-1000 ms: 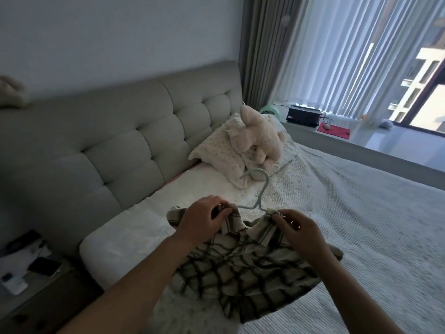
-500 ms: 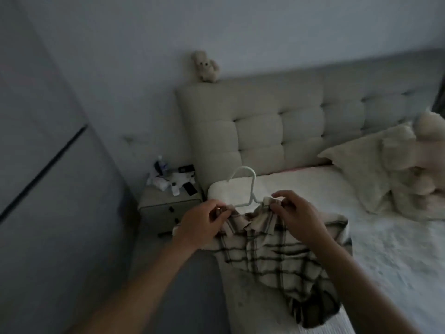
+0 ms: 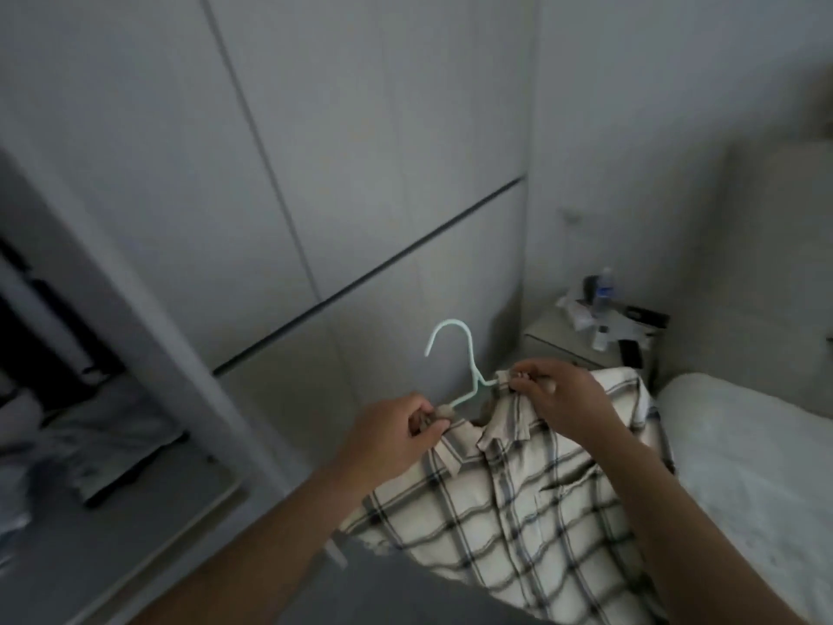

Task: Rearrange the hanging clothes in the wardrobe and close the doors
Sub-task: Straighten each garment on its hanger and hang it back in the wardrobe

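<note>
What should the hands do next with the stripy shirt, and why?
Probably carry it left toward the open wardrobe and hook it inside. The plaid shirt already sits on the pale hanger; the left hand and right hand pinch its shoulders, and the hook points up, free. The doors straight ahead are shut.

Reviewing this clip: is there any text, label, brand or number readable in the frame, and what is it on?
No text can be read.
Bottle on the nightstand: it has a label, too small and blurred to read.
Dark box beside it: any print is illegible.
Plaid shirt, hanger and wardrobe doors: no lettering visible.
</note>
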